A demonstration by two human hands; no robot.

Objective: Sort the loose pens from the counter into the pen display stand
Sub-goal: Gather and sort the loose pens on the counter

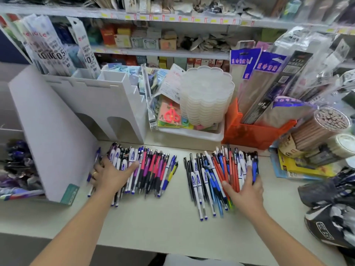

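Two heaps of loose pens lie on the pale counter (163, 217). The left heap (151, 169) mixes white, red, purple and blue pens; the right heap (215, 175) holds white, blue, orange and black ones. My left hand (111, 174) lies flat on the left heap's near side, fingers spread, a ring on one finger. My right hand (245, 189) rests on the right heap with straight fingers, thumb out to the left. The white pen display stand (96, 104), with stepped compartments and arched openings, stands behind the left heap.
A white tray (192, 134) with scissors packs and a stack of clear lids sits behind the pens. An orange bin (249, 135) of packaged items and a tube of pencils (322, 127) crowd the right. Dark bags (330, 208) lie at the right edge. Stocked shelves rise behind.
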